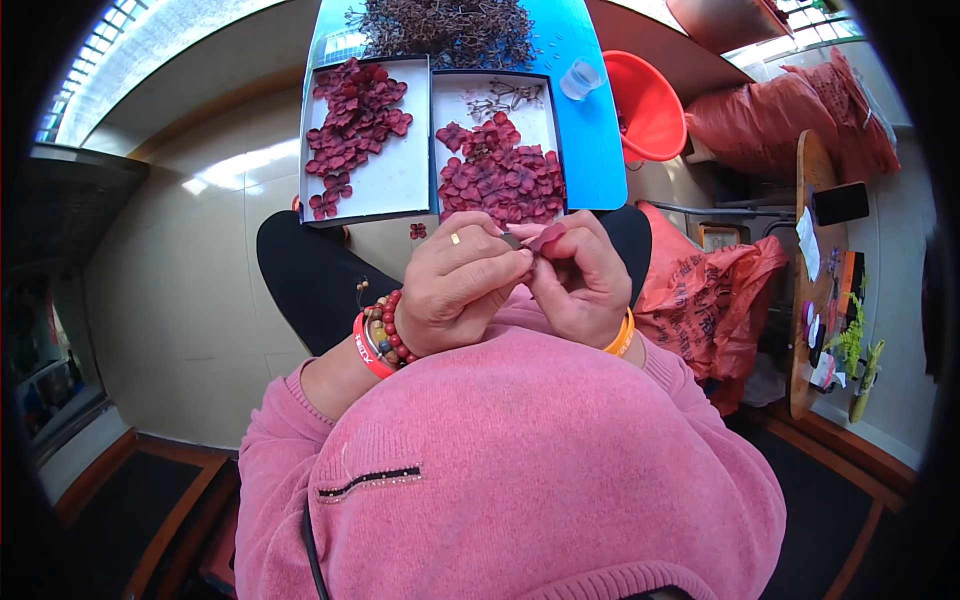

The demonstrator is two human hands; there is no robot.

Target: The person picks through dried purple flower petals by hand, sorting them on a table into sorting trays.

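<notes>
Head view: looking down over a pink sweater at two hands meeting above the lap.
Left hand (458,285): fingers curled tight, thumb and forefinger pinching a small dark piece; a ring on one finger, a red band and bead bracelets on the wrist.
Right hand (578,275): fingers closed around a dark red petal (545,236), fingertips touching those of the left hand; an orange band on the wrist.
Small dark piece (511,240): sits between the two hands, just beside the petal; possibly a stem or clip, too small to tell.
Right tray (448,100): white, just beyond the hands, holding a heap of dark red petals and a few bare stems at its far end.
Left tray (400,180): white, touching the right tray side by side, with dark red petals spread along its left half.
Blue board (595,140): lies under both trays, resting across the knees.
Stem pile (450,30): a tangle of brown stems at the board's far end.
Clear cup (580,78): on the board, right of the trays.
Orange basin (650,105): on the floor, right of the board.
Red bags (700,290): plastic, beside the right knee and farther back.
Desk (815,300): wooden, at the far right, carrying a phone and small clutter.
</notes>
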